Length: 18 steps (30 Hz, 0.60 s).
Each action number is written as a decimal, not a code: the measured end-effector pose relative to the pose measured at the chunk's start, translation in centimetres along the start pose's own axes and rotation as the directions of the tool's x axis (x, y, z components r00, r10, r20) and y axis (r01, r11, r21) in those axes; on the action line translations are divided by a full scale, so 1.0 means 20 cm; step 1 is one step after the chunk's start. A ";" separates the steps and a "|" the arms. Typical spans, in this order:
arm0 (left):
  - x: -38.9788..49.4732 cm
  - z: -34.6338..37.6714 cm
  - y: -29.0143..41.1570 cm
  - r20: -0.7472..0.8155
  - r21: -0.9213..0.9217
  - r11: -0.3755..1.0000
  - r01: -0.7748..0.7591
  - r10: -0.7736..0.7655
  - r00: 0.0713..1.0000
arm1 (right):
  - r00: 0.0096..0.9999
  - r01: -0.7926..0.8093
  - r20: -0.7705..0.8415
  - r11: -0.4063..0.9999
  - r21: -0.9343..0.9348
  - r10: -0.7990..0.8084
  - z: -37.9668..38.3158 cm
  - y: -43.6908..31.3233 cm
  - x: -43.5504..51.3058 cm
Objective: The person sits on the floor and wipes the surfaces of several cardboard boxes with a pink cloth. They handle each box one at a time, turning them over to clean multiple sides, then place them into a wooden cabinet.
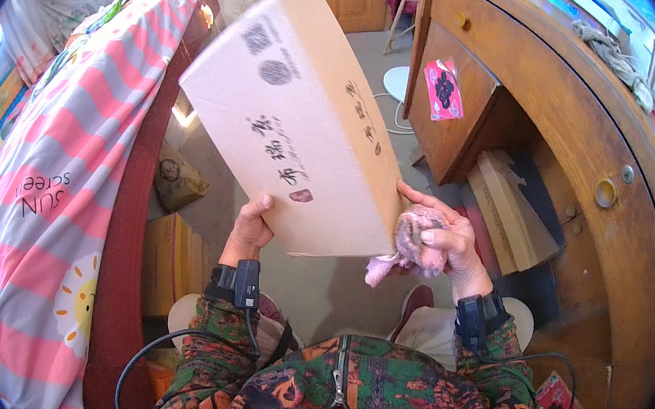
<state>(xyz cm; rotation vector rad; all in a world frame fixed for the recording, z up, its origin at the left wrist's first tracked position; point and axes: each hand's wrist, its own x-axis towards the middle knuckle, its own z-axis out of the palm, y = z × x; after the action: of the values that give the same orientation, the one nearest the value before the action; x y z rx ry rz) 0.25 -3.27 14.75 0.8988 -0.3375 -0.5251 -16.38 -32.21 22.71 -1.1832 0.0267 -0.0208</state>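
A long cardboard box (288,121) bearing dark printed writing is held up in front of me, tilted with its far end toward the upper left. My left hand (249,229) grips its near left corner, thumb on the printed face and the fingers hidden behind it. At the near right corner, my right hand (451,237) clutches a crumpled pink cloth (417,239), its index finger reaching along the box's side. The cloth touches or nearly touches the box there.
On the left is a bed with a pink-and-grey striped cover (111,137). A wooden desk (558,91) curves along the right, its cabinet door (451,131) swung out. An opened carton (513,219) sits beneath it. Another carton (166,265) and a brown bag (179,178) stand by the bed.
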 end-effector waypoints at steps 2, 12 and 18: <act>-0.03 -0.01 -0.05 -0.030 0.024 0.995 0.092 -0.091 0.995 | 0.997 -0.061 0.035 0.998 -0.014 0.061 -0.11 0.09 0.00; -0.04 0.11 -0.42 -0.033 0.232 0.906 0.353 -0.355 0.934 | 0.768 0.042 -0.627 0.966 0.255 0.132 -0.39 0.32 0.16; -0.03 0.12 -0.55 0.047 0.123 0.849 0.515 -0.523 0.851 | 0.682 0.265 -0.512 0.829 -0.492 -0.522 -0.29 0.34 0.18</act>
<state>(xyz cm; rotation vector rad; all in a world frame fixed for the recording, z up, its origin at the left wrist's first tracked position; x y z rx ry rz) -4.67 -10.18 7.17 1.0795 -0.1887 -1.0565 -13.01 -35.06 14.23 -1.5106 0.3818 -0.8564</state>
